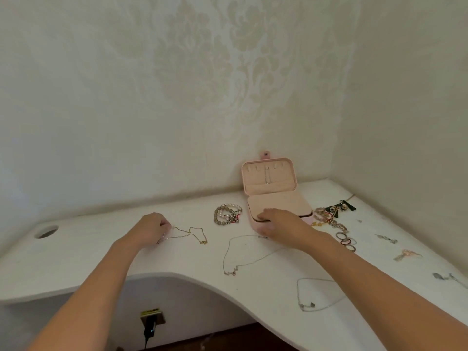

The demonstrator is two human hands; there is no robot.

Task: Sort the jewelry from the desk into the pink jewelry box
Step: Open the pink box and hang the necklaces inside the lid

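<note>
Left fingers pinch the gold necklace; right fingers clasp the pink box's front.

The pink jewelry box, centre right, has a matt, velvety lining. The desk is smooth matt white. The gold chain left of centre is fine shiny metal; the bracelets beside the box are glossy beads

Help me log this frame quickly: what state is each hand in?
Left hand: closed, pinching the gold chain necklace.
Right hand: gripping the front edge of the pink jewelry box.
</note>
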